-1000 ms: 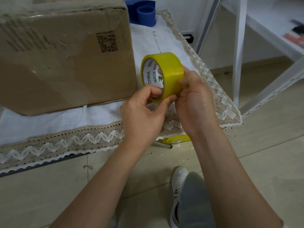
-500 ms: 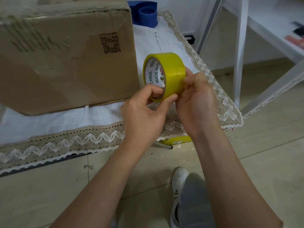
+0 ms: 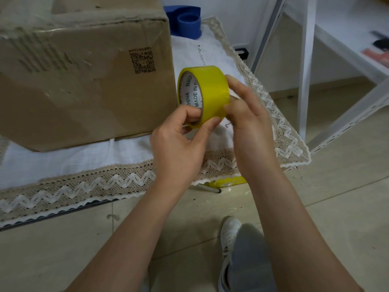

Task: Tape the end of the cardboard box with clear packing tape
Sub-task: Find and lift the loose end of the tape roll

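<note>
A large brown cardboard box (image 3: 84, 81) with a printed QR code stands at the upper left on a white lace-edged cloth (image 3: 105, 182). Just right of the box I hold a yellow-tinted roll of packing tape (image 3: 207, 89) upright in the air. My left hand (image 3: 179, 144) grips the roll from below, thumb on the outer face and fingers inside the core. My right hand (image 3: 246, 123) pinches the roll's right side with its fingertips on the tape surface. No loose tape end is visible.
A blue plastic object (image 3: 185, 20) sits behind the box. A yellow item and a thin metal rod (image 3: 223, 184) lie at the cloth's front edge. White metal shelf legs (image 3: 305, 70) stand to the right. My white shoe (image 3: 229, 239) rests on the tiled floor.
The roll has shifted slightly up and left toward the box. My right fingertips have slid along the roll's outer surface.
</note>
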Demonstrator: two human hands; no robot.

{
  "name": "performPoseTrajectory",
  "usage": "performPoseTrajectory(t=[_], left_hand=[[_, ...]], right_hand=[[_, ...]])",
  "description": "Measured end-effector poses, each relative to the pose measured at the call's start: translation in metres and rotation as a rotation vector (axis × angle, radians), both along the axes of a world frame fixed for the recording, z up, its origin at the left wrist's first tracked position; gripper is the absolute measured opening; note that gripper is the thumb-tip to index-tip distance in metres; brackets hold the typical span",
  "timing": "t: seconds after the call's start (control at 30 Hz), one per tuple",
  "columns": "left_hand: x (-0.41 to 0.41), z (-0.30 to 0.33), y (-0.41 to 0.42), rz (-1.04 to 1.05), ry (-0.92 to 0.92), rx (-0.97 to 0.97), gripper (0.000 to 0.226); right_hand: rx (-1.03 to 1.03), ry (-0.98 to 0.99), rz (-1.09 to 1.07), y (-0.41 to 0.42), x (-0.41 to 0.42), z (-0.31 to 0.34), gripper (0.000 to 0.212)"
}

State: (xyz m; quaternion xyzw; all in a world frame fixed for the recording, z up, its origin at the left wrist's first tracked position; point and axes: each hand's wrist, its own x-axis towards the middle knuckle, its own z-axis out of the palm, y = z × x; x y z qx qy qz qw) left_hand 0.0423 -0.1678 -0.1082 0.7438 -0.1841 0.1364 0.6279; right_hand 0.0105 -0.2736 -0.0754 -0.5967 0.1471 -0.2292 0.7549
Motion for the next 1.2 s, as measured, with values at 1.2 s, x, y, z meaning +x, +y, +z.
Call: performPoseTrajectory(t=[1.2], left_hand=[[0.007, -0.003, 0.004, -0.089, -0.07, 0.155, 0.015]], right_hand=[[-1.17, 0.057, -0.203, -0.032, -0.011, -0.014, 0.01]])
